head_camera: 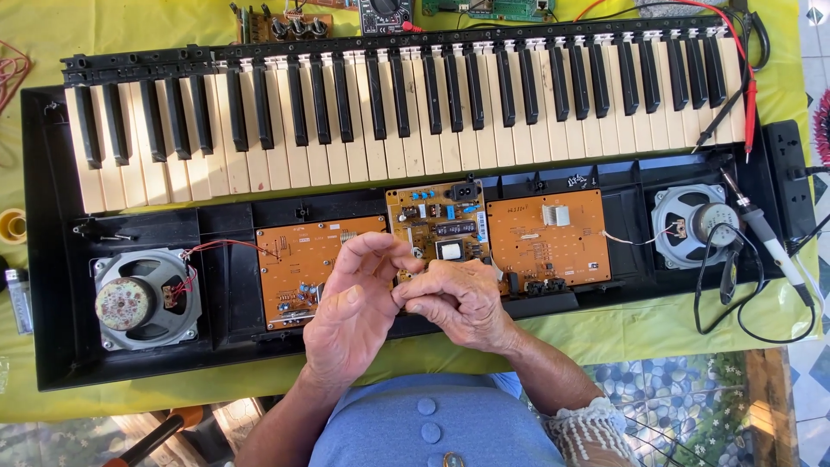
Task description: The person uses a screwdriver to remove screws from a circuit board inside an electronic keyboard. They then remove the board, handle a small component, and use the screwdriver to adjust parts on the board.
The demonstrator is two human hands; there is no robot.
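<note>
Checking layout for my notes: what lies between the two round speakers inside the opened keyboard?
In the head view, between the left speaker and right speaker lie three orange circuit boards, with both hands over the middle.

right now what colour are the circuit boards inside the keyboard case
Orange-brown circuit boards, seen clearly in the head view.

Black plastic keyboard casing (52,259); cream-white and black keys (346,147). Orange-brown circuit boards (553,238), central one (437,227) with blue and black parts. Grey round speakers (147,298), red wires (220,246). Yellow-green tablecloth (605,333). Light blue buttoned garment (432,424). Red-tipped black probe leads (749,95).
</note>
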